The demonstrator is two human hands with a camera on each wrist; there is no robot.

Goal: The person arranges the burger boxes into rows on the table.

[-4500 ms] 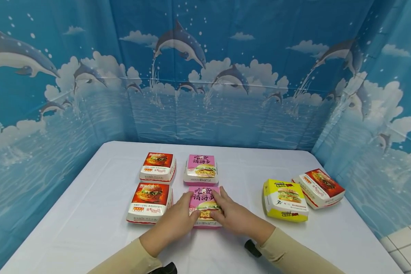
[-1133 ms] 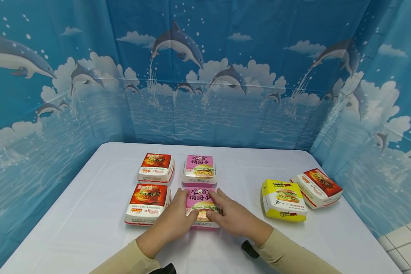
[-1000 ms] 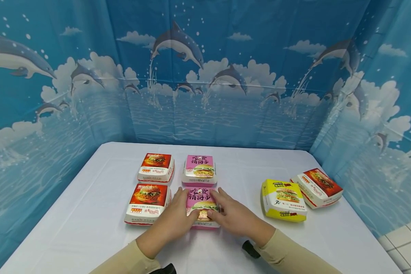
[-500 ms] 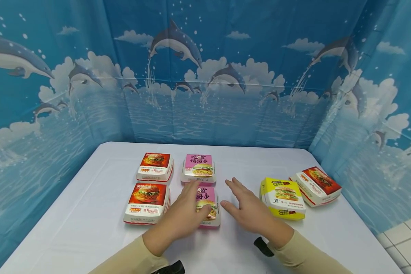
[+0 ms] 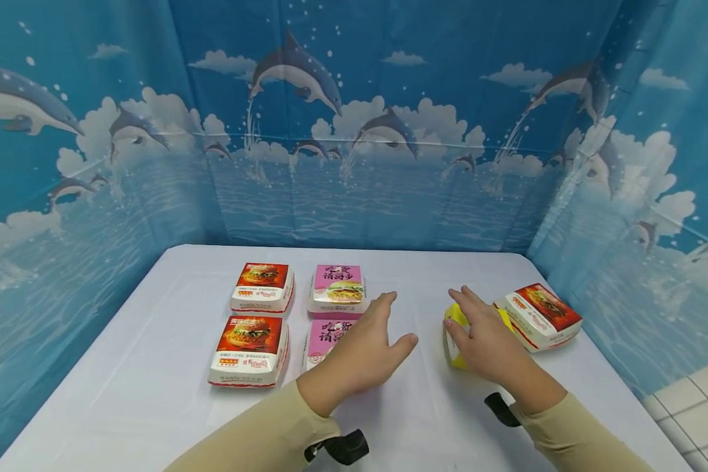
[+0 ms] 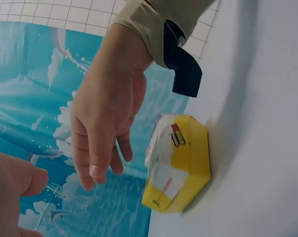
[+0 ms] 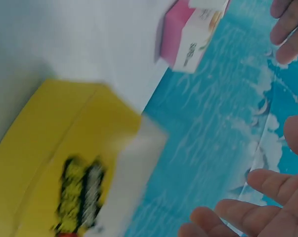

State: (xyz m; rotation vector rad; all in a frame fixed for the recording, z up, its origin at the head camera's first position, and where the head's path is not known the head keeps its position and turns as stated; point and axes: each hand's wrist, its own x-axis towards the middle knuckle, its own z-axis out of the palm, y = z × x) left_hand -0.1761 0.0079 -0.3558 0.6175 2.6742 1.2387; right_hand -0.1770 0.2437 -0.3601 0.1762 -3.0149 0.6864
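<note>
Red-and-white boxes [image 5: 249, 351], pink-and-white boxes [image 5: 338, 288], yellow-and-white box [image 6: 181, 163], blurred lettering [image 7: 92, 192] seemingly black, blue dolphin-patterned curtain [image 5: 354, 196]

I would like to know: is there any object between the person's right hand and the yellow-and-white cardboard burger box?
Nothing visible is between them. The right hand hovers above the yellow box, with only open space in the gap in the left wrist view. The red-and-white cardboard box at the right lies beside it.

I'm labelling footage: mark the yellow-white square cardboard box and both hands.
Yellow-white square cardboard box [image 7: 82, 140], right wrist view: yellow side.
Left hand [image 5: 361, 356], head view: back of hand.
Right hand [image 5: 488, 344], head view: back of hand.
</note>
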